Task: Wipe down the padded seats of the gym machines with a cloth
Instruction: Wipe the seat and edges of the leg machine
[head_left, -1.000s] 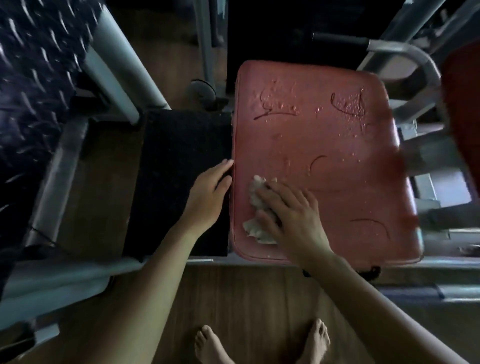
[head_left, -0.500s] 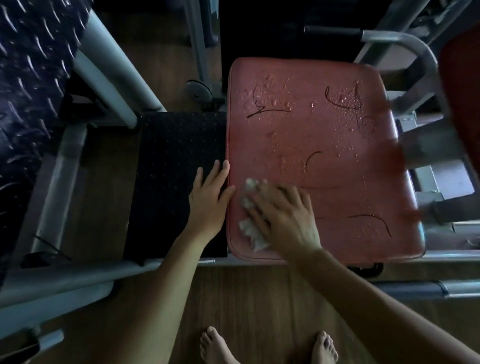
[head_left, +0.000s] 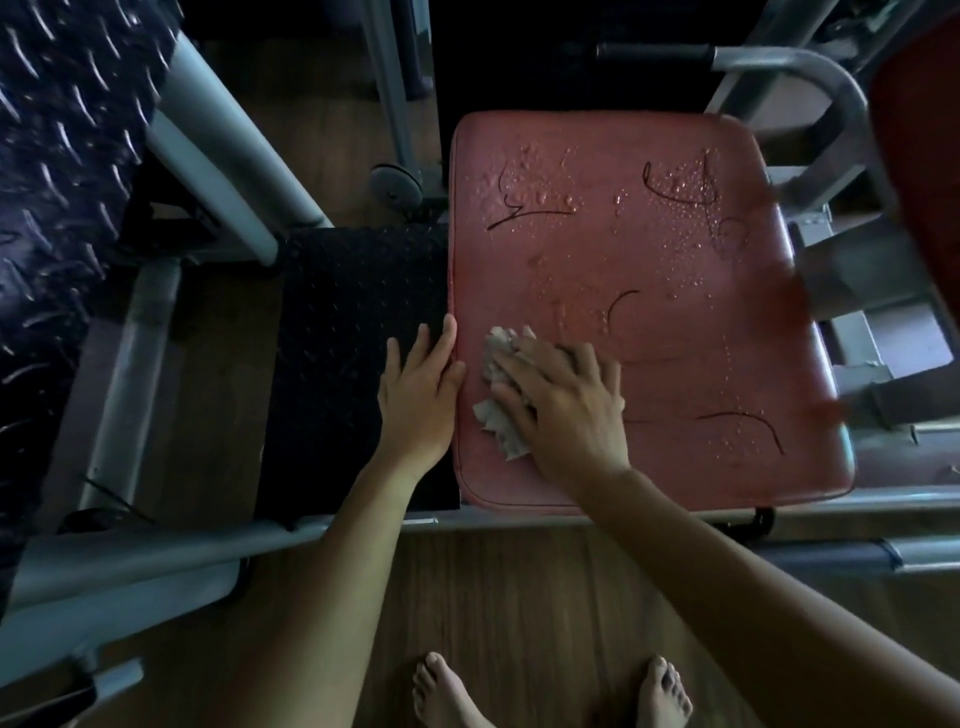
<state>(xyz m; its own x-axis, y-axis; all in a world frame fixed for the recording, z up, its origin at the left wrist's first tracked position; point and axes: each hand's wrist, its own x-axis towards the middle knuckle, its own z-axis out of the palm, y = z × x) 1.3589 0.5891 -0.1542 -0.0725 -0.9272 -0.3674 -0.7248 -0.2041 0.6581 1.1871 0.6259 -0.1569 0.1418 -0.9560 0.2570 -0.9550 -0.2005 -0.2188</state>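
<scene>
A red padded seat (head_left: 649, 291) fills the middle of the view, dotted with water drops and marked by several dark cracks. My right hand (head_left: 563, 402) presses a crumpled pale cloth (head_left: 501, 395) flat onto the seat's near left part; most of the cloth is hidden under the palm. My left hand (head_left: 421, 395) lies with fingers straight against the seat's left edge, over the black plate beside it, and holds nothing.
A black textured footplate (head_left: 343, 353) lies left of the seat. Grey machine frame tubes (head_left: 223, 171) run at left and along the front (head_left: 156, 556). A curved handle (head_left: 810, 78) and another red pad (head_left: 919, 156) stand at right. My bare feet (head_left: 545, 691) are on the wooden floor.
My right hand and the cloth have slid slightly left toward the seat's edge. My left hand has flattened along that edge. The view has shifted a little.
</scene>
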